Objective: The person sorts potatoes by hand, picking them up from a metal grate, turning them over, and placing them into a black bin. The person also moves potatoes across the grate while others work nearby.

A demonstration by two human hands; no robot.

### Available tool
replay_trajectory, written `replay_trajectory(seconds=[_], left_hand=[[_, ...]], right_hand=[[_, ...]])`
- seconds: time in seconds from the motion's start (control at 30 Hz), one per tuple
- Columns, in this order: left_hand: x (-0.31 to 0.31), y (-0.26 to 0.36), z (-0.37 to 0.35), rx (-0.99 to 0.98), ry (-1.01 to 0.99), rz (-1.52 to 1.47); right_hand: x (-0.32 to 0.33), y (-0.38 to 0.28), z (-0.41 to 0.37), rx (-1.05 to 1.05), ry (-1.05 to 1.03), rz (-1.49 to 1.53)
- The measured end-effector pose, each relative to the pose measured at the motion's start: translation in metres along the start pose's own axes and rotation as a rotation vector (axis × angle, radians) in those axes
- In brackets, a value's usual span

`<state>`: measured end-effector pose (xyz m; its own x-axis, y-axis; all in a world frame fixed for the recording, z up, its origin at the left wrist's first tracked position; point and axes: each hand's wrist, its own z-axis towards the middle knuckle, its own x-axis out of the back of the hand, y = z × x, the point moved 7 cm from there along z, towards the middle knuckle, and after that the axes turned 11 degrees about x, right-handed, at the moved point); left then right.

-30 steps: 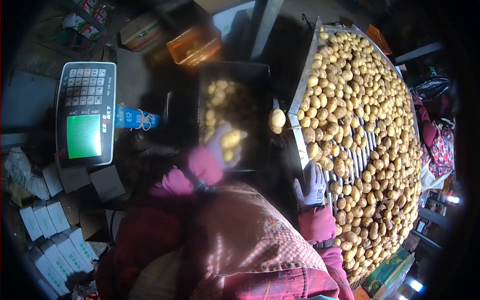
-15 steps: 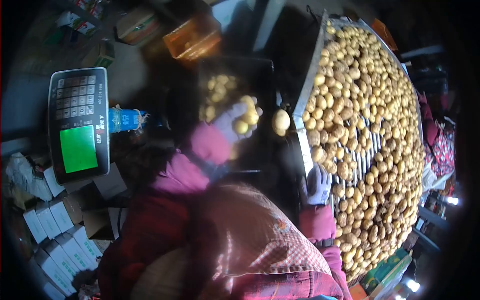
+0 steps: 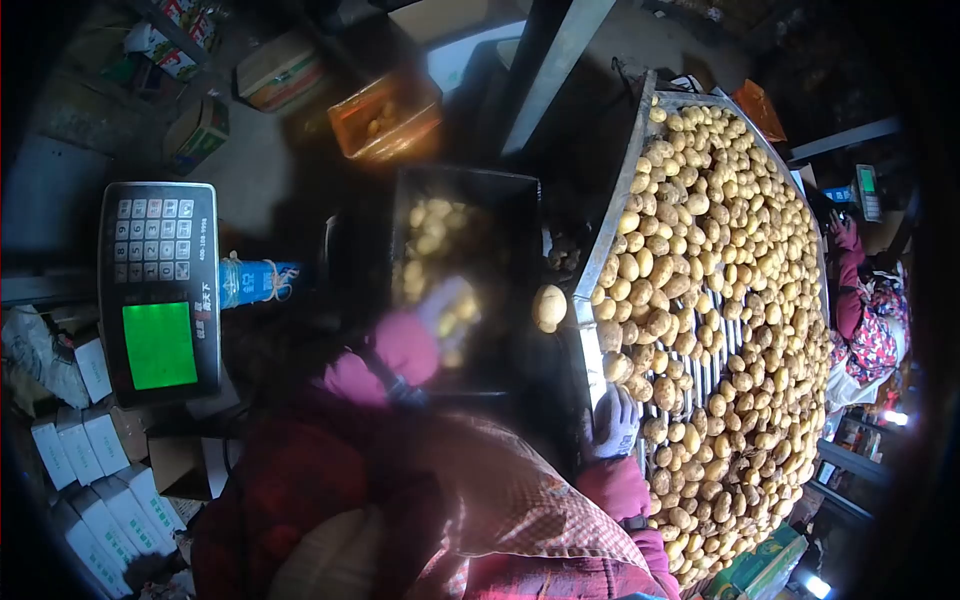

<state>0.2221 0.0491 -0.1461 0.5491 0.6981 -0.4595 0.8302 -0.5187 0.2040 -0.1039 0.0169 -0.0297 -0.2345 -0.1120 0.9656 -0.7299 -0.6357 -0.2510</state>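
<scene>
The potatoes (image 3: pixel 720 300) have matt, dusty, slightly rough skins. The rack (image 3: pixel 600 262) under them, at the right of the frame, is bare grey metal with a dull sheen. The right hand (image 3: pixel 612 422) wears a white knitted cloth glove; the glove on the left hand (image 3: pixel 447 308) is blurred. The centre crate (image 3: pixel 520 195) looks like dark matt plastic. The scale head (image 3: pixel 158 290) at the left has a glossy plastic face. The boxes (image 3: pixel 100 480) at the lower left are matt white card.

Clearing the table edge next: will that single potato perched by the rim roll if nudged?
Probably rolls: the lone potato is rounded and sits outside the metal rim, with nothing visibly bracing it. It looks firm and smooth, so likely solid, not fragile. A leftward nudge might drop it toward the black crate.
</scene>
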Motion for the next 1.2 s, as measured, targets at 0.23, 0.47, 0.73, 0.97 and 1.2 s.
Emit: replay_trajectory(seconds=[0.23,0.47,0.73,0.97,1.2], left_hand=[[-0.028,0.197,0.0,-0.718,0.064,0.229],[-0.064,0.099,0.029,0.048,-0.129,-0.18],[-0.207,0.123,0.036,-0.172,-0.445,0.042],[-0.214,0.168,0.035,-0.358,-0.398,0.326],[-0.022,0.118,0.105,-0.174,0.197,0.255]], right_hand=[[0.003,-0.002,0.002,-0.009,-0.017,-0.024],[0.007,-0.002,0.002,-0.052,-0.025,0.039],[0.013,-0.002,0.006,-0.021,0.048,0.054],[0.013,-0.001,0.008,-0.058,0.045,0.049],[0.012,-0.001,0.01,-0.027,0.02,0.063]])
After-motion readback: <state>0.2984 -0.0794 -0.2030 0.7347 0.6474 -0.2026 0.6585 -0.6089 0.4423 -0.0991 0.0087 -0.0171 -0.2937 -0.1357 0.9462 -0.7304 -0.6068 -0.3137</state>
